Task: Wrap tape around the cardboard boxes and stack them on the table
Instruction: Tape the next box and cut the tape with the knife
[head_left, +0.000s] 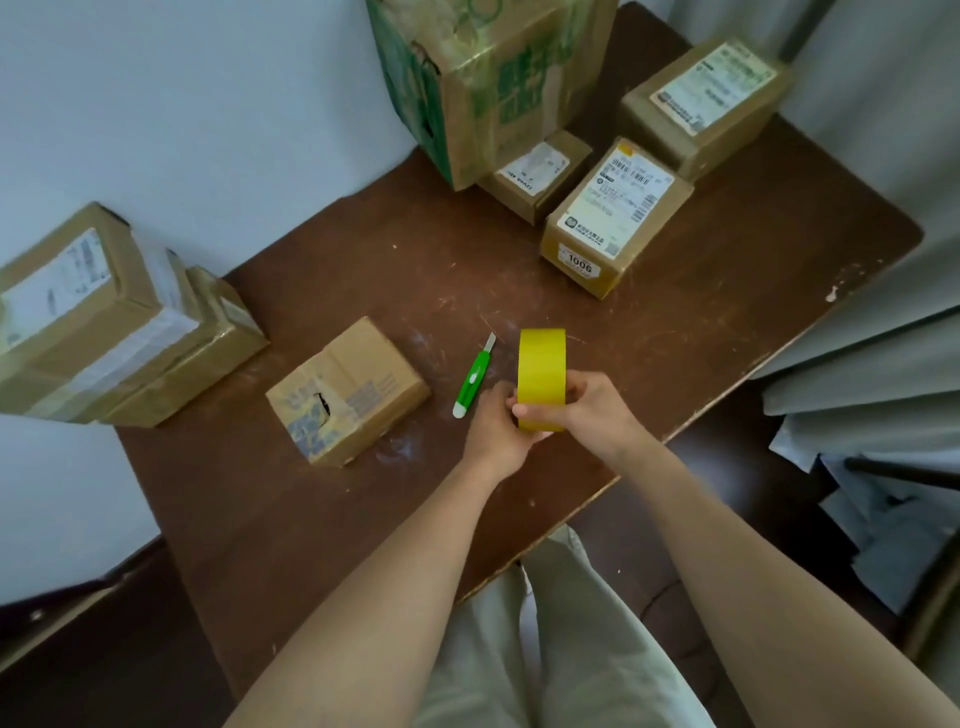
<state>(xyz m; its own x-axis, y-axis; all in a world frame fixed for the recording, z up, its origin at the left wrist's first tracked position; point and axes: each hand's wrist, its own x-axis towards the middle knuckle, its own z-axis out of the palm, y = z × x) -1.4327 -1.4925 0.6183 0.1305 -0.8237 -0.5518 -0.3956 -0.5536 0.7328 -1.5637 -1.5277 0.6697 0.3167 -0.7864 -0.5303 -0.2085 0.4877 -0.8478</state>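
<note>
Over the brown table (675, 322), near its front edge, you hold the roll of yellow tape (541, 374) upright on its edge, raised in both hands. Your right hand (587, 410) wraps the roll from the right, fingers curled over its outer face and thumb across the lower front. Your left hand (496, 426) grips it from the left and below, fingertips pinching at the roll's lower left rim (whether they have caught a loose end of tape you cannot tell from this angle). Just left of your hands a green utility knife (474, 378) lies flat on the wood with its blade tip pointing away from you. Further left sits a small cardboard box (347, 391), apart from the knife, its near face torn open with a dark hole and scraps of old tape. At the far left corner two larger boxes (104, 322) are stacked, overhanging the table's edge. Toward the back stands a tall box with green print (483, 88), and beside it a small labelled box (535, 174), a box marked 1006 (613, 218) and, behind that, another labelled box (706, 104) near the far right corner. Pale curtain folds (862, 332) hang along the table's right side.
</note>
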